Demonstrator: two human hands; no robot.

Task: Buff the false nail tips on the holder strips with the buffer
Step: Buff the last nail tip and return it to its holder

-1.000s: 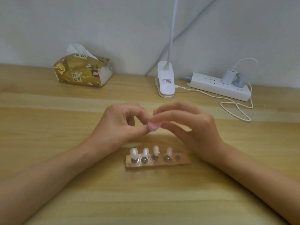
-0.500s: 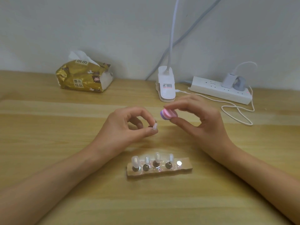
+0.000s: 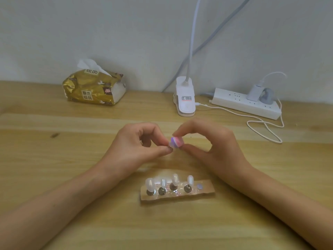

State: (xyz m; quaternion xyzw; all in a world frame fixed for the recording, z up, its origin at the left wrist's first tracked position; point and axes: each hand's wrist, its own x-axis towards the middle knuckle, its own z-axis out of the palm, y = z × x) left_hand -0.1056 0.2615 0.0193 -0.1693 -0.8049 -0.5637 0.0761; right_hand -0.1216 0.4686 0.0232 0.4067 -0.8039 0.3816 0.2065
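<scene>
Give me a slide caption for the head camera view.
Right hand holds the buffer against a nail tip pinched by the left hand, near a holder strip with four tips.

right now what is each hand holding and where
Right hand pinches the buffer, fingertip on top, thumb beneath. Left hand pinches a nail tip; which end is hidden.

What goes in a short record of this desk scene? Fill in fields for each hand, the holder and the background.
Left hand: pinches a small pale false nail tip
Right hand: pinches a pink and purple buffer block, meeting that tip
Holder: tan strip on wooden table, four translucent nail tips upright, rightmost spot empty
Background: gold tissue pack, white clip lamp, white power strip
</scene>
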